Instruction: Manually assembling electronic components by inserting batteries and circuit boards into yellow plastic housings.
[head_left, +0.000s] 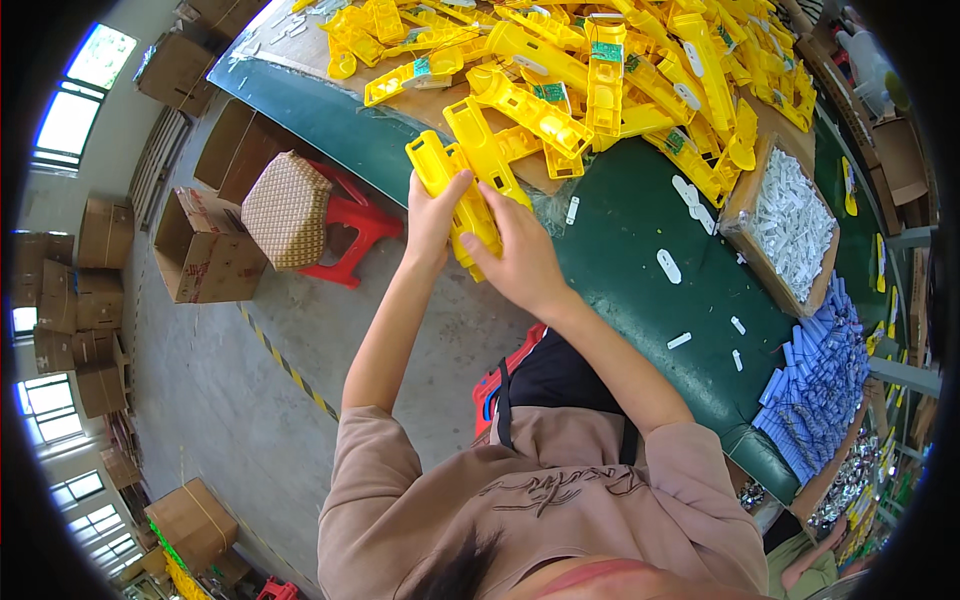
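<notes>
As viewed from above, noted closest to the body a brown short-sleeved shirt (570, 505); just beyond, observed left hand (432, 215) curled partly closed around a yellow plastic housing (433, 163), with thumb on its upper face; observed right hand (522, 255) likewise partly closed, gripping the lower end of the same and touching a second yellow housing (478, 140) alongside; unable to confirm any join between the two, or the placing of hidden fingers; found both held tilted by the edge of a green-topped table (620, 250), before a heap of similar housings (540, 110), some bearing green circuit boards (605, 50); to the right, logged loose white pieces (668, 266), a cardboard tray (750, 187) of small white parts (795, 215), and a mound of blue stick-shaped parts (820, 375); to the left, recorded a red stool (355, 222) with woven-patterned seat (287, 212); farther off, recorded cardboard boxes (210, 250) and bright windows (65, 120).
</notes>
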